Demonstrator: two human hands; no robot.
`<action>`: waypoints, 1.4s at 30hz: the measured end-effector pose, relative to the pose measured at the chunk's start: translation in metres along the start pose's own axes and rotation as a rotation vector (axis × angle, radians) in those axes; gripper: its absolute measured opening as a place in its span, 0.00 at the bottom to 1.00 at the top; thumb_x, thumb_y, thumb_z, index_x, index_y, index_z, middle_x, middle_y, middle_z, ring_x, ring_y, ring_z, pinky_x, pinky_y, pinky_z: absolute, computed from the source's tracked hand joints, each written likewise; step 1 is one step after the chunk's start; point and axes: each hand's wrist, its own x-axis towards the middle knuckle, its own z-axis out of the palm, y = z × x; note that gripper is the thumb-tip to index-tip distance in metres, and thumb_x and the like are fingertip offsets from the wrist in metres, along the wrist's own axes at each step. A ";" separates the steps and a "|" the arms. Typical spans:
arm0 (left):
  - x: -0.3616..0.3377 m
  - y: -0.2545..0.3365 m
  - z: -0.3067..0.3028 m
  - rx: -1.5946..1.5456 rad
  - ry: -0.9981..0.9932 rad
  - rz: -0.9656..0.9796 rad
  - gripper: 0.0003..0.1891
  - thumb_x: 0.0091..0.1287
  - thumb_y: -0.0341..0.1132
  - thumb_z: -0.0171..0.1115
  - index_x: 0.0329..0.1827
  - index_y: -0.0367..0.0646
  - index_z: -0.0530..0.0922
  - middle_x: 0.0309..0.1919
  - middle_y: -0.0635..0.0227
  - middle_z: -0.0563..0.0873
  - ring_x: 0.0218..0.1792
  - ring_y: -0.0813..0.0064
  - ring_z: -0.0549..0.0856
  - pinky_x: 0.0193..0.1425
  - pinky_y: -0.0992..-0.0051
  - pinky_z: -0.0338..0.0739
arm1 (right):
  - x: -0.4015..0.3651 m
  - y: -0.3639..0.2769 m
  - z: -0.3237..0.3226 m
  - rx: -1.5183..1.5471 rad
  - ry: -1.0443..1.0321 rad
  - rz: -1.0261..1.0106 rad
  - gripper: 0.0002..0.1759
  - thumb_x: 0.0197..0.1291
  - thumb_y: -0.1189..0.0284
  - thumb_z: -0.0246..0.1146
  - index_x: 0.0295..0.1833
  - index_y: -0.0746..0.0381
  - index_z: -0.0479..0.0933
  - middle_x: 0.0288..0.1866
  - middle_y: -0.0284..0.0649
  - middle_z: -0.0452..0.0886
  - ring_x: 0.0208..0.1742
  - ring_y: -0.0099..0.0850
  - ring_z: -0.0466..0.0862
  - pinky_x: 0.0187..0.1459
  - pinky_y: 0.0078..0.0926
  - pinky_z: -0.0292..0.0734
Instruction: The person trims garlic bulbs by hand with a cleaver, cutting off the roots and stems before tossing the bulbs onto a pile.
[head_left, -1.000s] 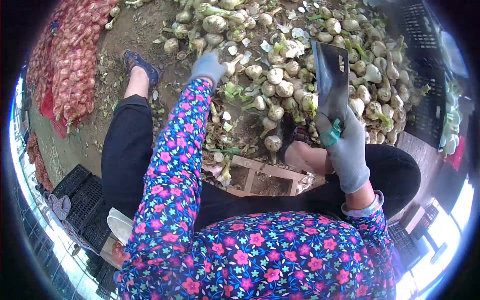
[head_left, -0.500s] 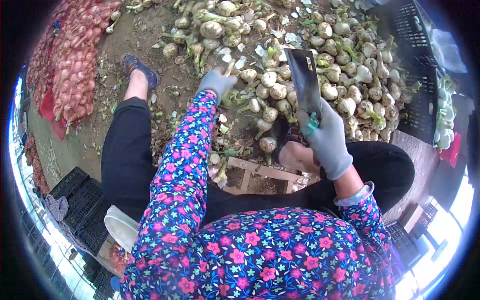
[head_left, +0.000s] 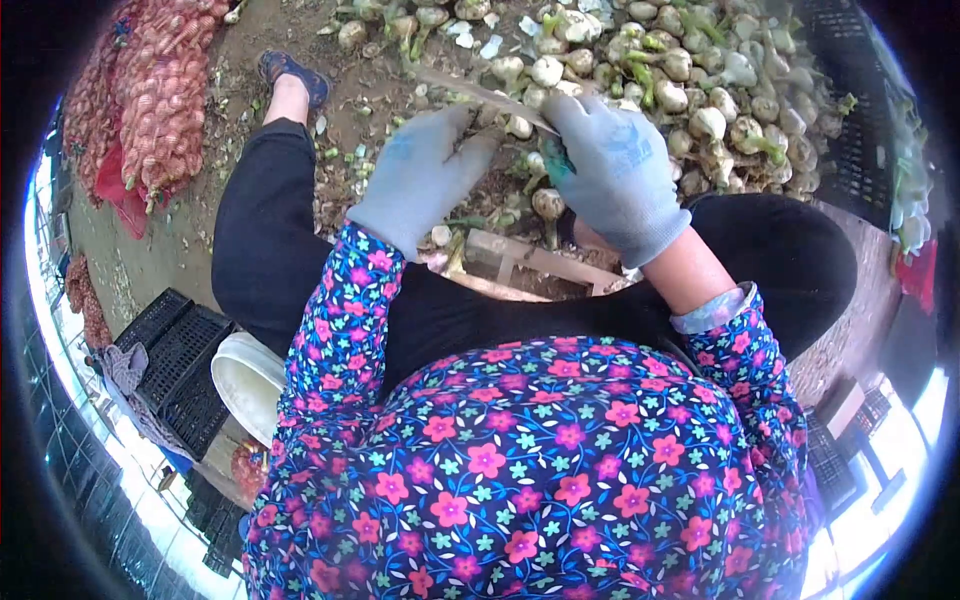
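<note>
My right hand [head_left: 615, 175], in a grey glove, is closed round the green-wrapped handle of a broad-bladed knife [head_left: 482, 94]. Seen nearly edge-on, its blade points left, just above the fingers of my left hand [head_left: 425, 175]. That hand is gloved too, with its fingers bent and the thumb towards the knife; I cannot tell what it grips. Beyond both hands lies a heap of dirty white onions [head_left: 708, 123] with green stalks. One single onion [head_left: 548, 204] rests on the ground below my right hand.
Full red mesh sacks [head_left: 165, 110] stand at the far left. Black crates [head_left: 175, 350] and a pale basin [head_left: 245, 380] are at my left side. Another black crate [head_left: 850, 110] borders the heap on the right. A wooden frame [head_left: 540, 258] lies between my legs.
My left hand has drawn back from the onions towards my body. My right hand has moved left and up, turning the knife from upright to lying across, near the left hand.
</note>
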 end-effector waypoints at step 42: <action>-0.010 -0.012 0.007 -0.791 -0.340 -0.034 0.23 0.63 0.32 0.69 0.61 0.37 0.77 0.50 0.62 0.86 0.50 0.74 0.84 0.54 0.73 0.79 | -0.010 -0.015 0.008 -0.008 -0.015 -0.062 0.12 0.52 0.70 0.65 0.42 0.58 0.74 0.33 0.40 0.81 0.32 0.42 0.84 0.36 0.40 0.78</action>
